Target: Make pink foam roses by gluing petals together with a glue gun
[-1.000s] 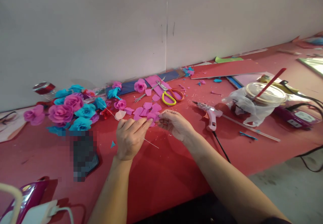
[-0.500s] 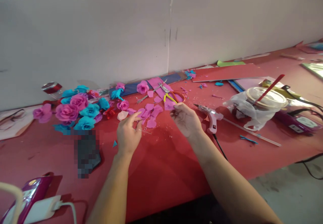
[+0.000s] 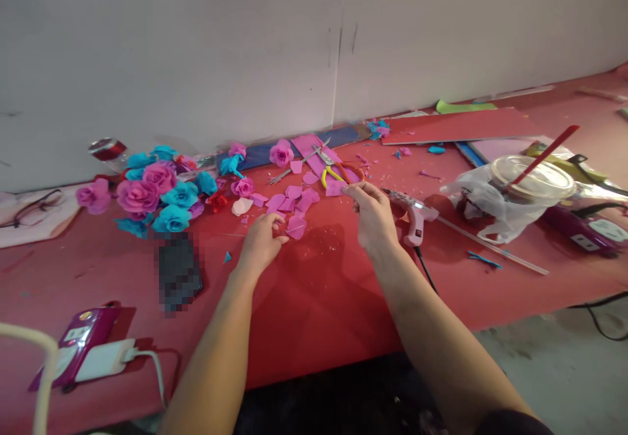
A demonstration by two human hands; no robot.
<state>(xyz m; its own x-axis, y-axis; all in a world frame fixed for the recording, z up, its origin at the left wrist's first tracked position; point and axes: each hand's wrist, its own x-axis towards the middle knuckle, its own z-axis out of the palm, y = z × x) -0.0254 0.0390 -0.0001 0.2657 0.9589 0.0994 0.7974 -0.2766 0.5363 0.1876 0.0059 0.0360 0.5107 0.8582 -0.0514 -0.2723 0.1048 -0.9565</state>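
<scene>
"Left side of the table (image 3: pixel 324 304)?"

"Flower bunch (image 3: pixel 147 193) near the partition (image 3: pixel 220 49). Phone (image 3: pixel 179 275) before it; power strip (image 3: pixel 81 338) nearer the front edge."

"Centre?"

"Loose petals (image 3: pixel 296 199) ahead and right of the left hand (image 3: pixel 263 242). Scissors (image 3: pixel 328 157) behind these, on a paper strip (image 3: pixel 305 144)."

"Right side?"

"Glue gun (image 3: pixel 416 216) just right of the right hand (image 3: pixel 375 216); lidded cup (image 3: pixel 532 176) farther right, in a plastic bag (image 3: pixel 505 211)."

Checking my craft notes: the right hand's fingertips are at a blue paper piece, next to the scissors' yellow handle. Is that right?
Not quite: the paper piece at the right hand is pink, not blue, as the head view shows. The rest stands.
</scene>
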